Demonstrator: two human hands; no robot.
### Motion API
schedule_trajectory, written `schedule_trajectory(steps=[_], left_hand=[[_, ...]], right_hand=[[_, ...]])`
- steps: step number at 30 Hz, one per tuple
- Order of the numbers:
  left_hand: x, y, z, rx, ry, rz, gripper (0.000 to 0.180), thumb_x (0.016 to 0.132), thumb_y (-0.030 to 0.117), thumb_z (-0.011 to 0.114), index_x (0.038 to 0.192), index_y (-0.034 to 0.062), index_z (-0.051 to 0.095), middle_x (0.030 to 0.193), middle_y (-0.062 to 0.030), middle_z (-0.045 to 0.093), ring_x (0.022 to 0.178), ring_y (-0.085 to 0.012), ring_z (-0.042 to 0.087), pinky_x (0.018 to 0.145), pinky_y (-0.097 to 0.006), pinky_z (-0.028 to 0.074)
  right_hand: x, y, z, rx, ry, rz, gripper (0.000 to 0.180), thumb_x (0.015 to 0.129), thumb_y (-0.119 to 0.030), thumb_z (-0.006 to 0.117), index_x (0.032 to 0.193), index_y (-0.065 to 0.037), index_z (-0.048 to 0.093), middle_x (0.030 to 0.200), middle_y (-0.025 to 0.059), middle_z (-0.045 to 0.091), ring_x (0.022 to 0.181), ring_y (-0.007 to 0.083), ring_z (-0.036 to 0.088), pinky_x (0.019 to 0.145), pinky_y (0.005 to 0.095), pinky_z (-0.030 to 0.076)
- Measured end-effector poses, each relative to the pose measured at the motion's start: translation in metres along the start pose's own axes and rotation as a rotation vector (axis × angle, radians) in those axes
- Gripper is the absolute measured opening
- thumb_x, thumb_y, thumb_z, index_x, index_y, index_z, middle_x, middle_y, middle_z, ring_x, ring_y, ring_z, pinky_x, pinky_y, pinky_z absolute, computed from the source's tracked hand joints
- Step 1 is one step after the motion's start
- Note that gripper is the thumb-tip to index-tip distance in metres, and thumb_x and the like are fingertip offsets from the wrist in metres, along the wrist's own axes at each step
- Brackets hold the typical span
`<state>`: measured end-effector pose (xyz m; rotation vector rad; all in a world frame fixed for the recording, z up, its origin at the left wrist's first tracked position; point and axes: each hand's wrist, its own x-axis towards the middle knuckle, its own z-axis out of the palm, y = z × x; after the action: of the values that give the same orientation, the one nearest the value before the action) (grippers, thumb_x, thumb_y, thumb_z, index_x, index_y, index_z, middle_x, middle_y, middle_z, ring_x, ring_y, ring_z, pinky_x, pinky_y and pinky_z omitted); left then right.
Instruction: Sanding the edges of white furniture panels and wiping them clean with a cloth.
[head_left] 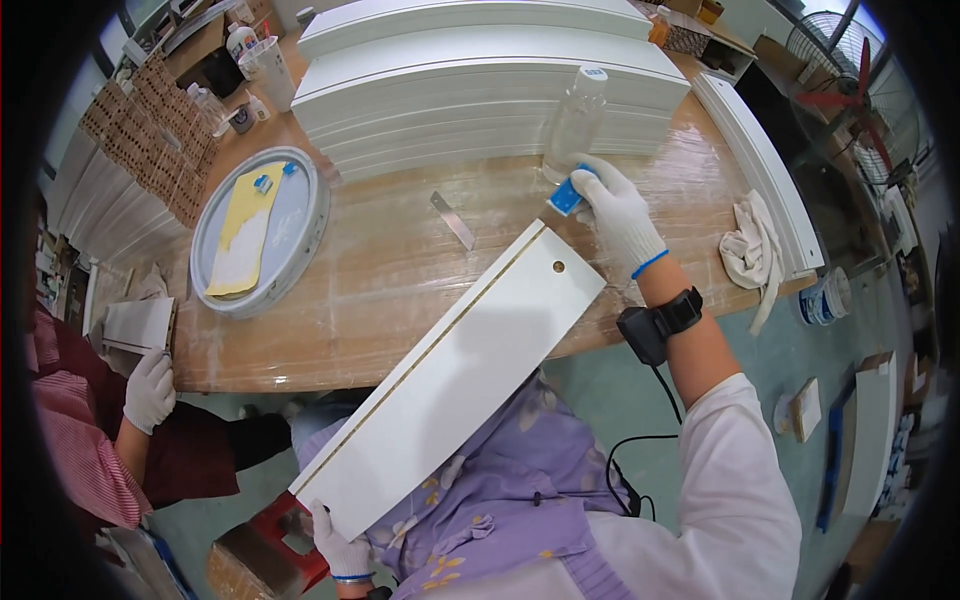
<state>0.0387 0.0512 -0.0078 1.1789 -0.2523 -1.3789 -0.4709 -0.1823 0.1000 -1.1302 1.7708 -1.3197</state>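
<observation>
White board [450, 365] | lower end grasped by left grip [340, 545] | right grip [606, 200] pinching blue piece [565, 197] beyond upper end

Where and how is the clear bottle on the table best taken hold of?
The clear bottle is probably best gripped around the middle of its tall, upright body, from the near right: the stack of white boards stands behind it, and the right hand is near its base. That hand holds a blue piece, so would likely need freeing first.
</observation>
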Motion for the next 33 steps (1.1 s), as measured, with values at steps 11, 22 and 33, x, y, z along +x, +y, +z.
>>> schedule_trajectory(steps=[11,22,33], left_hand=[[0.001,-0.002,-0.004,-0.018,0.045,-0.009,0.043,0.101,0.031,0.051,0.132,0.0012,0.047,0.126,-0.0111,0.059,0.114,-0.0230,0.060,0.096,-0.038,0.052],[-0.001,-0.001,0.006,-0.003,0.052,0.003,0.046,0.101,0.032,0.051,0.135,0.0013,0.046,0.127,-0.0115,0.059,0.112,-0.0234,0.061,0.094,-0.038,0.053],[0.003,-0.004,-0.009,-0.001,0.089,0.010,0.042,0.101,0.030,0.052,0.131,0.0016,0.048,0.126,-0.0111,0.060,0.110,-0.0223,0.062,0.093,-0.036,0.053]], right_hand=[[0.016,0.015,0.017,-0.287,-0.067,-0.187,0.040,0.092,-0.032,0.050,0.127,-0.016,0.061,0.116,0.0129,0.067,0.111,0.0308,0.061,0.100,0.0354,0.044],[0.006,0.008,0.016,-0.465,0.021,-0.394,0.038,0.091,-0.016,0.052,0.127,-0.008,0.059,0.121,0.0156,0.063,0.112,0.0277,0.060,0.099,0.0350,0.046],[-0.004,0.002,0.014,-0.575,-0.066,-0.480,0.037,0.091,-0.015,0.053,0.127,-0.011,0.058,0.109,0.0152,0.062,0.102,0.0300,0.060,0.091,0.0375,0.048]])
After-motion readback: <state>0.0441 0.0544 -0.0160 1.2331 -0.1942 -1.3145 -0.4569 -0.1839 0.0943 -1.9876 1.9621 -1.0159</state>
